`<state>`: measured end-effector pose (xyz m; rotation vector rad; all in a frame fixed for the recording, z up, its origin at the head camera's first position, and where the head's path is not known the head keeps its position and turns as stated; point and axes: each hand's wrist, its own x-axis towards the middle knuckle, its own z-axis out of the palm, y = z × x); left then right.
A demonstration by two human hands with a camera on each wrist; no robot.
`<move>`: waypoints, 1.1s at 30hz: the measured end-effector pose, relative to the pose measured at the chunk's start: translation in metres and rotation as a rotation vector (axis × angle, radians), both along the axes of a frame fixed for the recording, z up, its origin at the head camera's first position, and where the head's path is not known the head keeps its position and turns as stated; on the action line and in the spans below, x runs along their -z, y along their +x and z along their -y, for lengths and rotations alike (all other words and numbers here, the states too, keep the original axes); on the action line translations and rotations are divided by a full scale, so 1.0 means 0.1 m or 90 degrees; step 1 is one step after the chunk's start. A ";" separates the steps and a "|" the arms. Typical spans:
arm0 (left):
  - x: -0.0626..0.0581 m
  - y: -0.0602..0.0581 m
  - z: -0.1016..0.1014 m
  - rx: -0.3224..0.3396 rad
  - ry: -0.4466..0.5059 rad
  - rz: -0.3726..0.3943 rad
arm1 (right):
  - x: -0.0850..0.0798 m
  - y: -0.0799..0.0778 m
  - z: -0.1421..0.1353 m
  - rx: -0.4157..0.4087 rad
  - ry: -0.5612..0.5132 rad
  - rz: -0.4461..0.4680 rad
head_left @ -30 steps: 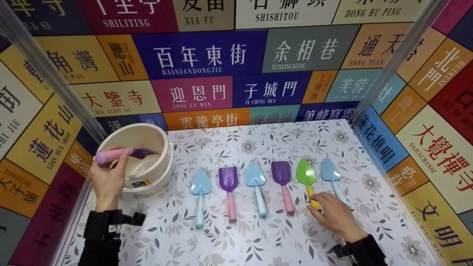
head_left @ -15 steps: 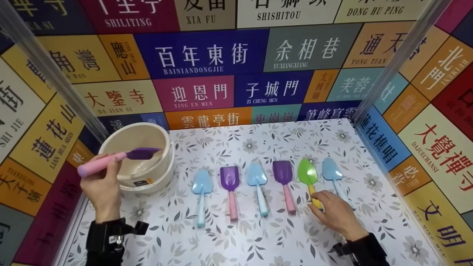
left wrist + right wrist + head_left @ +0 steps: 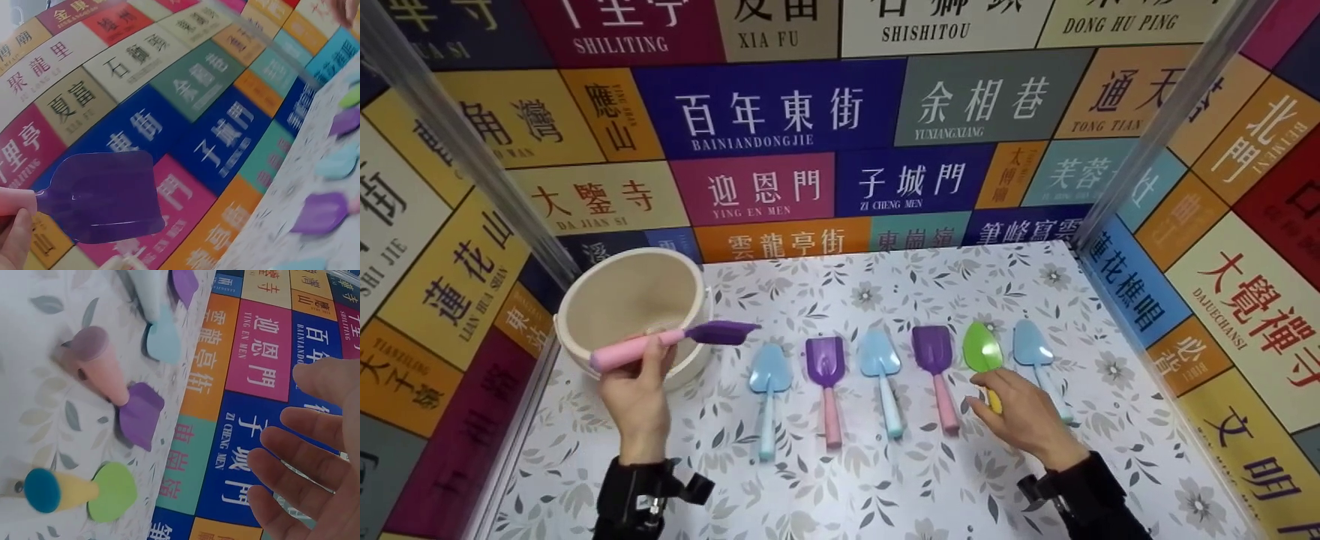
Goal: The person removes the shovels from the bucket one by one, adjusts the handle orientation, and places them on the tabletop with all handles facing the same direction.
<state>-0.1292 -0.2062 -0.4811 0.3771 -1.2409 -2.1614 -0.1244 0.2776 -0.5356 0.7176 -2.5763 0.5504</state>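
Observation:
My left hand point(image 3: 636, 401) grips the pink handle of a purple toy shovel point(image 3: 724, 333), held level in front of the cream bucket point(image 3: 622, 289). In the left wrist view the shovel's broad blade point(image 3: 107, 197) points right, with the thumb on its handle. Over the green toy trowel point(image 3: 982, 346) with a yellow handle hovers my right hand point(image 3: 1027, 416), hiding part of that handle. The right wrist view shows this hand's fingers point(image 3: 315, 450) spread and holding nothing, apart from the green trowel point(image 3: 112, 492) lying on the table.
In a row with the green trowel lie a light blue trowel point(image 3: 771, 367), a purple shovel point(image 3: 826, 360), another blue trowel point(image 3: 880, 354), a second purple shovel point(image 3: 932, 346) and a blue trowel point(image 3: 1033, 343) at the right end. Sign-patterned walls point(image 3: 765, 105) enclose the flower-patterned table point(image 3: 840, 495).
My left hand has carried the purple shovel to the right, its blade passing from over the bucket's opening to beyond the rim. My right hand has shifted slightly forward and left over the yellow handle.

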 end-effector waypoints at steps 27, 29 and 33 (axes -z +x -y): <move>0.68 0.18 -1.53 0.252 0.225 0.114 | 0.11 -0.26 1.03 -0.202 -0.254 -0.026; 0.68 0.19 -1.58 0.255 0.243 0.122 | 0.13 -0.26 1.05 -0.202 -0.270 -0.022; 0.68 0.20 -1.65 0.272 0.265 0.124 | 0.14 -0.25 1.07 -0.182 -0.292 -0.042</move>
